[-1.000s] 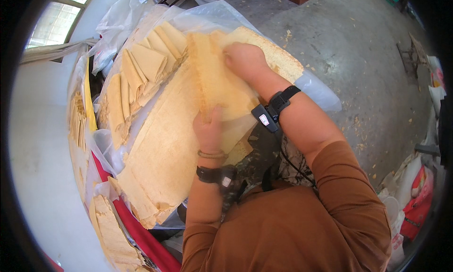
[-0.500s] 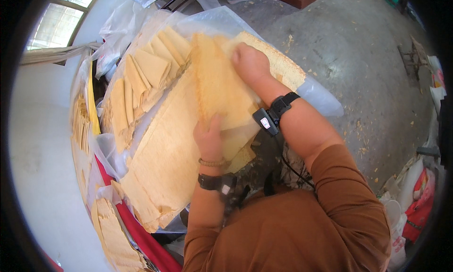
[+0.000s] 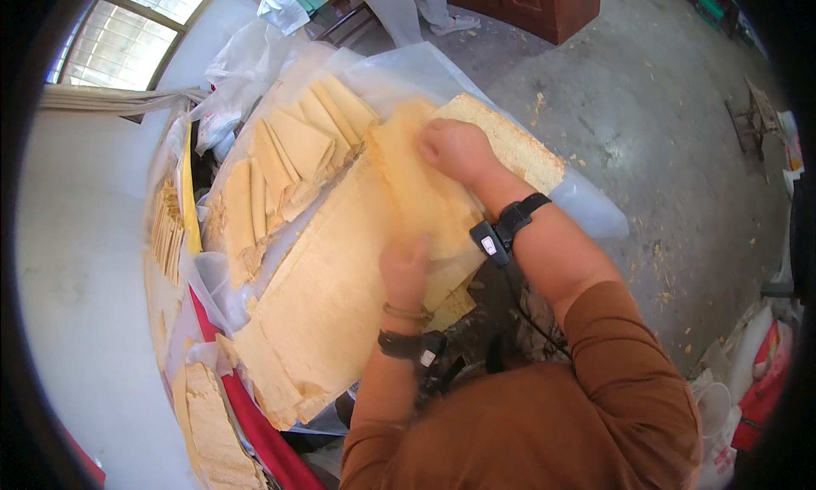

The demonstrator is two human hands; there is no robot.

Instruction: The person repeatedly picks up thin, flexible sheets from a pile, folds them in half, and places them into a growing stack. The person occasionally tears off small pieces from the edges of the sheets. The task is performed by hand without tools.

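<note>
A thin, yellowish-tan sheet (image 3: pixel 412 180), blurred by motion, is stretched between my two hands. My right hand (image 3: pixel 459 150) is closed on its far right part, the fingers curled in. My left hand (image 3: pixel 405 269) pinches its near end, with the fingers smeared. Beneath lies a broad, flat layer of similar tan sheets (image 3: pixel 314 286), ragged at the near left corner. A row of folded tan sheets (image 3: pixel 297 146) rests along the left side. Past my right hand lies a thick, pale, rough-edged stack (image 3: pixel 514 146).
See-through plastic (image 3: pixel 586 209) spreads under the sheets. More folded sheets (image 3: pixel 212 430) lie at the near left beside a red strip (image 3: pixel 268 430). Another person's legs (image 3: pixel 429 1) and a brown wooden cabinet (image 3: pixel 544 10) are at the back. Scraps litter the concrete floor (image 3: pixel 629 116).
The whole view has shifted, so the scene sits lower and further right. My hands still hold the sheet, which has narrowed and bunched between them.
</note>
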